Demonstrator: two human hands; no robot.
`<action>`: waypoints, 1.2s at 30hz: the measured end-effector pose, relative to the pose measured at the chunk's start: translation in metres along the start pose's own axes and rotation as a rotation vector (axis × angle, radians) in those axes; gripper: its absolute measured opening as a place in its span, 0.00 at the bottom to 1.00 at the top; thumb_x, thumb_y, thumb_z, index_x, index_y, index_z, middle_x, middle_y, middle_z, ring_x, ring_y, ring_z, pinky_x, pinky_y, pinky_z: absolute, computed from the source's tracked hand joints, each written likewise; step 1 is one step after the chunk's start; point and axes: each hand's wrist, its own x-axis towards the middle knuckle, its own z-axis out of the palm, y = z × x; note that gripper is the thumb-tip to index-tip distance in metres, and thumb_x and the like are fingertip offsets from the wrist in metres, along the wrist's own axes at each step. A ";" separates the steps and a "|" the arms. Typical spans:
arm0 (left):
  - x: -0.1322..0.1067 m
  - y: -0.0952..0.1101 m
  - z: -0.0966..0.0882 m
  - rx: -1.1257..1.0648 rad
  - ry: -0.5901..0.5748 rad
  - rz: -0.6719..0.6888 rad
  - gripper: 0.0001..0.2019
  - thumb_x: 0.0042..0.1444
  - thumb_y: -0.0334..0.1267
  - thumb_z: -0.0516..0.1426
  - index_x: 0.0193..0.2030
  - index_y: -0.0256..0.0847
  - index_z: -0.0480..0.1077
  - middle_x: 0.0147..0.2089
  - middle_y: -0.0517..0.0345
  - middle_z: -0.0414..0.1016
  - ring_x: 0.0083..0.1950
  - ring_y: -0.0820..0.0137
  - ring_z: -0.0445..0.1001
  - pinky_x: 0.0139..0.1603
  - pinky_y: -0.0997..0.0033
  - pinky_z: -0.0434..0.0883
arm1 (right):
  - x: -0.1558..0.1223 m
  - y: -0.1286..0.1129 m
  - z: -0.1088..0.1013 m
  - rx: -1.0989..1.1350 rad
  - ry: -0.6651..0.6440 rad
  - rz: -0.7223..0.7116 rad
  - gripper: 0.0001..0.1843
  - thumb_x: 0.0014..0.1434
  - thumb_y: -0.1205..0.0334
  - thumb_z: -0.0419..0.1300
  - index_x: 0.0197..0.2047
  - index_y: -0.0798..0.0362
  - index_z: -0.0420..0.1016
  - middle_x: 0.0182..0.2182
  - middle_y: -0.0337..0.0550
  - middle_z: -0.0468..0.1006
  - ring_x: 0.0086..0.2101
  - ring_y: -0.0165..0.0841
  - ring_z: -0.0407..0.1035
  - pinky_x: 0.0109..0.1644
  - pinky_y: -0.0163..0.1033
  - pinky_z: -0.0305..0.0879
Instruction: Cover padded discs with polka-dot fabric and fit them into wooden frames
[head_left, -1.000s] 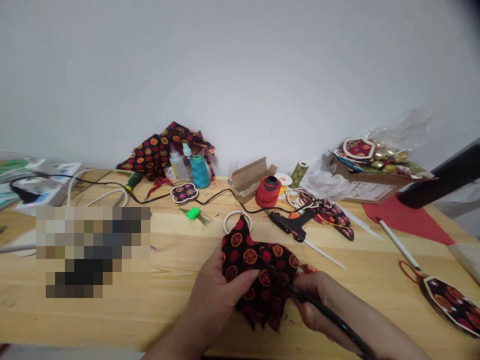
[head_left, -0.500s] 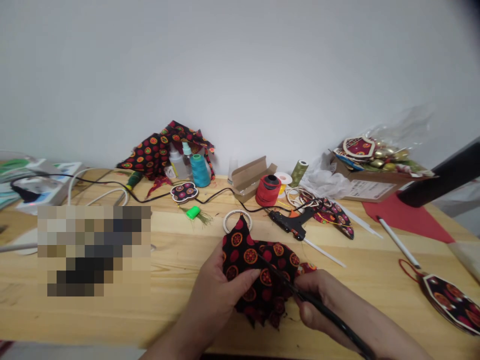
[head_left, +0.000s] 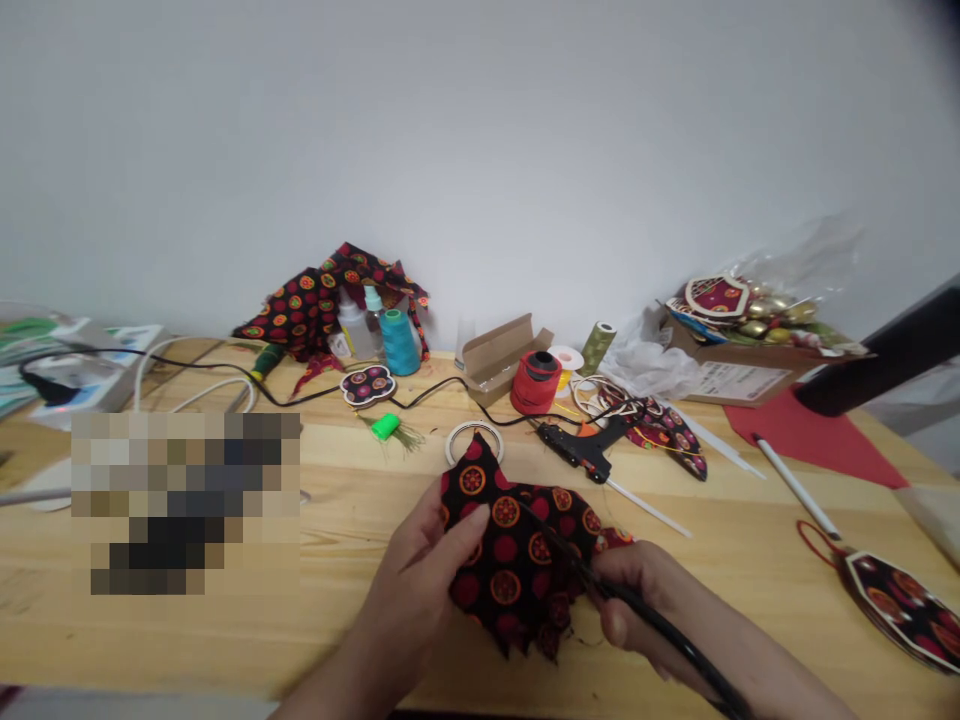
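Note:
My left hand (head_left: pixel 420 570) pinches a piece of black cloth (head_left: pixel 504 585) printed with red and orange round motifs, its thumb lying on top. The cloth's edges are jagged, and its upper tip overlaps a pale ring (head_left: pixel 495 440) on the table. From the right, my right hand (head_left: pixel 637 600) grips what look like black scissors (head_left: pixel 667 635). Their dark, narrow blade lies against the cloth, and the long handle runs back over the hand to the lower right. Part of the grip is hidden by my fingers, and I cannot tell how far apart the blades are.
Beyond the cloth lies a black glue gun (head_left: pixel 577 450) with a white glue stick. Thread spools, red (head_left: pixel 536 382) and teal (head_left: pixel 401 342), stand near the wall. A cardboard box (head_left: pixel 739 375) is at the back right. A blurred patch (head_left: pixel 187 505) covers the left.
My left thumb has slid up and left along the cloth, uncovering more of its print. The cloth looks flatter and shifted slightly. My right hand and the black tool have barely moved.

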 end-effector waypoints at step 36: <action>0.000 -0.002 -0.006 0.097 -0.054 0.016 0.34 0.51 0.33 0.65 0.64 0.42 0.59 0.51 0.47 0.80 0.50 0.56 0.78 0.53 0.54 0.73 | -0.012 0.007 -0.005 -0.115 -0.009 0.091 0.34 0.53 0.24 0.45 0.25 0.50 0.53 0.20 0.31 0.51 0.22 0.25 0.45 0.20 0.31 0.40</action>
